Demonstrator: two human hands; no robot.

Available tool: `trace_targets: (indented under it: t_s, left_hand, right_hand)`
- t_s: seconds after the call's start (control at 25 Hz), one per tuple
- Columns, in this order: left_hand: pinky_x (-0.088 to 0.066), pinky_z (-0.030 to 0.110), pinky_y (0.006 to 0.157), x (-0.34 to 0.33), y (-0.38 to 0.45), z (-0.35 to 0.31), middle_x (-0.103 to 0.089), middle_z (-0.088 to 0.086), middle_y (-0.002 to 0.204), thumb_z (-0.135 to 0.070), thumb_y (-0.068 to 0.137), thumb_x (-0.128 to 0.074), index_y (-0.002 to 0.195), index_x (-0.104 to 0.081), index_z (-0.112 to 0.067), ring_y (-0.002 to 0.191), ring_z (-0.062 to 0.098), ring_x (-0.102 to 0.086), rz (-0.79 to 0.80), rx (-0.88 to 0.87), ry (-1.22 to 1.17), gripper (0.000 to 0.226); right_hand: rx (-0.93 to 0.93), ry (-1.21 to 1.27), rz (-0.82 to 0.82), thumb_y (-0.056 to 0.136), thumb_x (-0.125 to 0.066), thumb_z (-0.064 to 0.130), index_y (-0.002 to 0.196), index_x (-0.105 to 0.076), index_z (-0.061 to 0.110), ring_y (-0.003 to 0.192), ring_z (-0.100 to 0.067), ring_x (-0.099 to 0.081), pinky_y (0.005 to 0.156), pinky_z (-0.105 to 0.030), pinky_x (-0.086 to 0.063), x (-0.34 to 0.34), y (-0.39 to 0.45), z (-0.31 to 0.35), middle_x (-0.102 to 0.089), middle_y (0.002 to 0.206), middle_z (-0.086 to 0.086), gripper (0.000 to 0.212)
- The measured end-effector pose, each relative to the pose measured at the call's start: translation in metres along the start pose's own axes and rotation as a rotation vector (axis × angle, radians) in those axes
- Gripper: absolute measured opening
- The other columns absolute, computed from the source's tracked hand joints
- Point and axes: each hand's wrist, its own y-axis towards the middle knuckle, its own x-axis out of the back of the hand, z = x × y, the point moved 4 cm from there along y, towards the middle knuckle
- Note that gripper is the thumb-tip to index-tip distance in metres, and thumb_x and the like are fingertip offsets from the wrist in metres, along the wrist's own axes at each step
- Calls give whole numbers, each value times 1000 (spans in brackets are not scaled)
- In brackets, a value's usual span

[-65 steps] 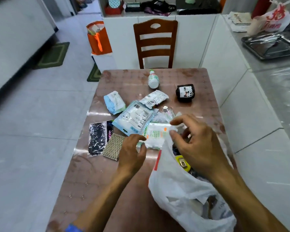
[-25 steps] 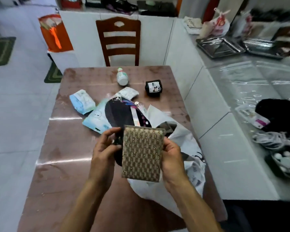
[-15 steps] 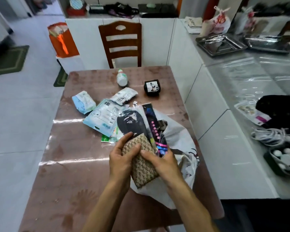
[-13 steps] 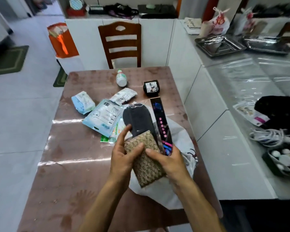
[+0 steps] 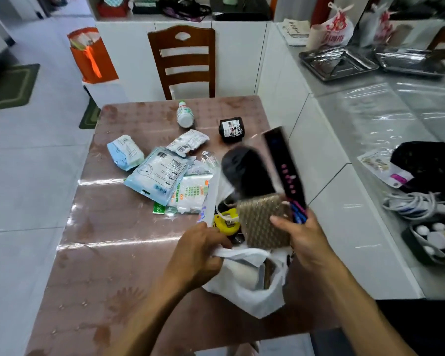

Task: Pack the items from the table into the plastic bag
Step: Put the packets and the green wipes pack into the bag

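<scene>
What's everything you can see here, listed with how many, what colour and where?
Table: one, brown patterned, centre.
Plastic bag: one, white, near edge of table.
Woven pouch: one, gold-brown, over the bag's mouth.
Clear packet with dark items: one, black and pink, behind the pouch.
Yellow item: one, inside the bag.
Sealed packets: about five, blue and white, mid-table.
Bottle: one, white, far side.
Black bundle: one, far side.
Chair: one, dark wood, behind table.
Left hand: grip on the bag's rim.
Right hand: grip on pouch and packet.
</scene>
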Motion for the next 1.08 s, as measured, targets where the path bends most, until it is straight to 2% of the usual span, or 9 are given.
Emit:
trace_targets:
  t_s: [0.16,0.32,0.4,0.48,0.6,0.72,0.8,0.92,1.08]
  left_hand:
    - [-32,23,58,52,-17,16,-50,-22,64,-4,64,-65,63,-66,-24,63,14,-46,-167,-24,-267,20]
    - [-45,38,70,44,-13,12,-63,-7,66,6,62,-62,54,-64,-18,72,22,-57,-95,-56,-513,25]
    - [-52,46,75,40,-13,12,-65,-1,60,-1,67,-58,55,-66,-20,66,27,-61,-41,-41,-674,24]
    - [-53,44,64,43,-11,15,-63,5,56,-8,71,-55,57,-68,-23,55,29,-57,-13,-4,-702,24]
    - [-45,29,52,49,-7,15,-61,3,55,-15,72,-54,59,-68,-25,52,21,-54,18,17,-723,21]
    - [-45,29,58,53,0,13,-63,11,62,-18,68,-49,63,-68,-13,60,25,-57,59,21,-763,21]
    - [-50,30,68,50,7,18,-69,14,75,-15,74,-49,73,-70,-3,74,27,-63,-25,101,-781,24]
    - [-53,22,71,43,14,56,-72,11,84,-8,88,-53,86,-70,-5,82,21,-67,-288,448,-769,18]
    - [-52,35,72,37,7,152,-70,4,91,-5,82,-63,94,-68,-17,88,25,-66,-326,870,-544,17]
  right_hand:
    - [-166,-896,385,82,-64,9,128,-57,35,98,-15,-59,74,-23,-47,-12,-2,-19,-64,115,0,53]
    - [-326,-1269,634,77,-58,39,124,-58,32,110,-20,-56,81,-32,-48,-26,7,-16,-58,129,-1,47]
    - [-271,-1494,570,78,-55,51,118,-60,26,108,-22,-59,75,-31,-45,-26,14,-13,-62,125,-5,47]
    - [-117,-1679,326,78,-52,67,141,-42,27,124,-30,-50,91,-41,-43,-19,21,-8,-48,144,-10,75]
    - [138,-1529,28,88,-53,58,153,-11,26,129,-37,-43,95,-49,-46,-11,21,17,-27,157,-11,84]
    - [397,-1261,-98,92,-56,35,136,-47,23,103,-31,-63,77,-38,-53,-9,17,57,-59,133,-7,46]
    - [550,-1091,-55,91,-59,26,106,-67,21,85,-22,-68,70,-32,-54,-25,7,83,-73,103,0,17]
    - [702,-892,109,90,-62,19,92,-71,18,73,-10,-65,63,-29,-56,-78,-5,107,-72,86,6,8]
    - [586,-911,315,91,-61,29,103,-68,25,87,-9,-65,78,-34,-55,-157,13,96,-71,102,10,15]
